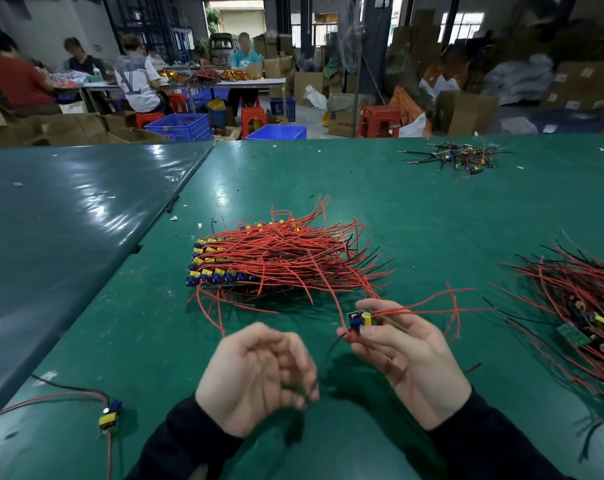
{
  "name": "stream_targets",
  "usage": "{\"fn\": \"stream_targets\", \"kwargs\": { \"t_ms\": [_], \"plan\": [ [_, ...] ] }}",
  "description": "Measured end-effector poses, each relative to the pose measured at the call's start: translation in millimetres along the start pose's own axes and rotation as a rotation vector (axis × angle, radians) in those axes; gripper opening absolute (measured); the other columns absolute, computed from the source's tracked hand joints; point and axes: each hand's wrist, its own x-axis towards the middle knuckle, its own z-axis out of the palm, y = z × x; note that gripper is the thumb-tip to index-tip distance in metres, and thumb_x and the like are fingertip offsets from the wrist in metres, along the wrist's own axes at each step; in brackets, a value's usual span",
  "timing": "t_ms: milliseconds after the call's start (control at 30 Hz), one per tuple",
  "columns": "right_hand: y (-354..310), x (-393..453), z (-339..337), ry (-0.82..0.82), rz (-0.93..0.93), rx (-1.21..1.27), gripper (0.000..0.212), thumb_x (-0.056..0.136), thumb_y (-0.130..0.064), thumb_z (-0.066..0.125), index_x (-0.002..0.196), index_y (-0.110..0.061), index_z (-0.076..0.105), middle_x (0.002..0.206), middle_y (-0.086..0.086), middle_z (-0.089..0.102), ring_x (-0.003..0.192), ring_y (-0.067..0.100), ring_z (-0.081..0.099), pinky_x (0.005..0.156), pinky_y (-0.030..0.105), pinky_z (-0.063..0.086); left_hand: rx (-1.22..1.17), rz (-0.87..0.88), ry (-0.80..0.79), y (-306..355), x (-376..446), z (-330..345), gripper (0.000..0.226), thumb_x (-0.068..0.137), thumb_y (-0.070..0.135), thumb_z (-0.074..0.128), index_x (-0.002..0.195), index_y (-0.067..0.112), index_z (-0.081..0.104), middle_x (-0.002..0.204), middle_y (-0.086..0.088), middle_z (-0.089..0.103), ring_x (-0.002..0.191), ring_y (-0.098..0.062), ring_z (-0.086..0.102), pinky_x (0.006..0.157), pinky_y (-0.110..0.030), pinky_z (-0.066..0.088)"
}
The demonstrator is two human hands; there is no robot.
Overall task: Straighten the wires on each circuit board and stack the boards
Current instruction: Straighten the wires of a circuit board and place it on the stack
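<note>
My right hand [411,355] pinches a small circuit board [360,320] with yellow and blue parts; its red wires [432,304] trail off to the right, crossing each other. My left hand [259,372] hovers palm-up beside it, blurred, fingers loosely curled with a thin black wire [330,348] running near its fingertips; whether it grips the wire is unclear. Behind my hands lies a neat stack of boards [210,263] with red wires [293,258] fanning right. A tangled pile of boards and wires [584,306] sits at the right.
One loose board with wires [109,414] lies at the near left on the green table [414,209]. A small heap of black-wired parts [459,157] is at the far right. People sit at another table [224,83] in the background, among crates and boxes.
</note>
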Motion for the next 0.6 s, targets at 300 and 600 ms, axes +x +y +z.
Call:
{"fn": "stream_targets", "kwargs": {
  "t_ms": [300,600],
  "plan": [
    [9,-6,5,0.041,-0.273,-0.319,0.030,0.048,-0.005,0.086,0.072,-0.013,0.069,0.067,0.005,0.069,0.057,0.009,0.059,0.053,0.017,0.048,0.320,0.140,0.075,-24,5,34,0.020,0.079,0.017,0.072,0.095,0.005,0.065,0.078,-0.014,0.067,0.049,-0.019,0.061,0.042,-0.022,0.049],
    [19,-11,4,-0.015,-0.648,-0.713,0.028,0.060,-0.013,0.087,0.070,-0.017,0.062,0.071,-0.001,0.064,0.058,0.010,0.063,0.055,0.019,0.051,0.304,0.578,0.582,-27,11,37,0.019,0.060,0.013,0.072,0.077,0.004,0.074,0.073,-0.009,0.073,0.062,-0.011,0.066,0.050,-0.021,0.052]
  ]
}}
